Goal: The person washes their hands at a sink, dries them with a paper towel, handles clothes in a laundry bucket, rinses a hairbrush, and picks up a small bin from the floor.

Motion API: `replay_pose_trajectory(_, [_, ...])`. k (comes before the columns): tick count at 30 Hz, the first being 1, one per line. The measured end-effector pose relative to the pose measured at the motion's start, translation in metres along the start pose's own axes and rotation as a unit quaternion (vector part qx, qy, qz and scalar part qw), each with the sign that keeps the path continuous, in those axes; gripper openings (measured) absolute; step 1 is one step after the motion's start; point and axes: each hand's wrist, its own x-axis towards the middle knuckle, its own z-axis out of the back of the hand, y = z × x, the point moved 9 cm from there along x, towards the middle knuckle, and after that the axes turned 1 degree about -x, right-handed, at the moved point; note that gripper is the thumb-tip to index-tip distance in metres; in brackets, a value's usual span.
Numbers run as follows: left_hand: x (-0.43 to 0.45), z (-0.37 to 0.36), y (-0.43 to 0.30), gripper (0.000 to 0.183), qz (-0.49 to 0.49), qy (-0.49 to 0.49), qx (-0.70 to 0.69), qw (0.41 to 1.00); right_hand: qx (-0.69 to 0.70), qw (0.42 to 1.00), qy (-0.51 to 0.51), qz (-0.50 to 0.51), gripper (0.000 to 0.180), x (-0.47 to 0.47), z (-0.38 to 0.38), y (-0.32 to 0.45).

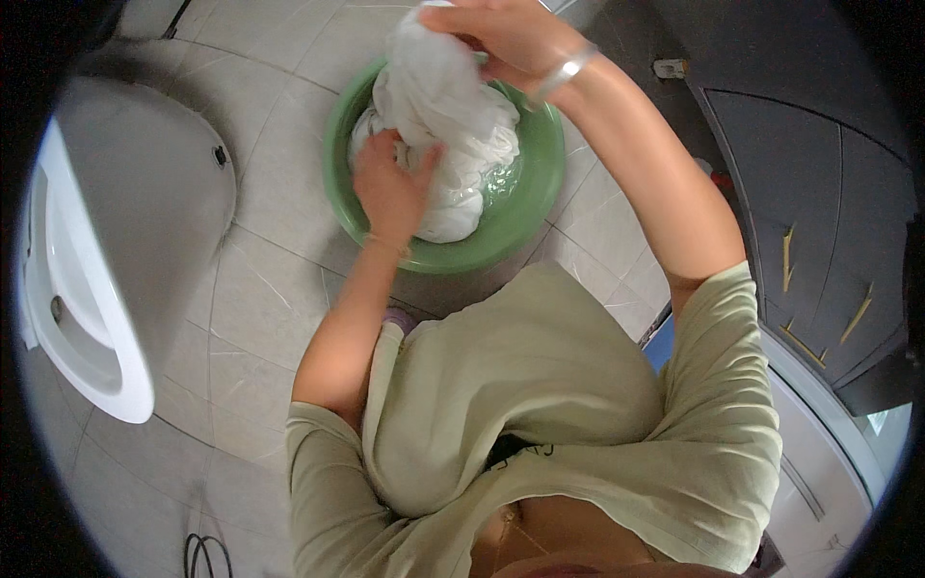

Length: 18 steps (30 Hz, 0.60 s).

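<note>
A green plastic basin stands on the floor before me, with wet white cloth bunched in it and some water showing at its right side. My right hand, wearing a silver bangle, grips an upper part of the cloth and holds it raised over the basin's far rim. Lower and to the left, my left hand reaches into the basin against the cloth, thumb spread from the fingers. Blur and the cloth hide whether those fingers grip it.
At the left is a white washbasin, beside a grey curved surface. Dark cabinets with gold handles stand at the right. A black cable lies at lower left on the tiled floor.
</note>
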Motion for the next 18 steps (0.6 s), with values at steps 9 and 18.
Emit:
replay_pose_trajectory(9, [0.018, 0.002, 0.061, 0.027, 0.055, -0.052, -0.117, 0.990, -0.089, 0.991, -0.055, 0.080, 0.021, 0.067, 0.022, -0.018])
replay_pose_trajectory(18, [0.002, 0.014, 0.047, 0.029, 0.012, -0.034, -0.106, 0.994, -0.250, 0.932, -0.234, 0.121, 0.028, -0.025, 0.085, -0.124])
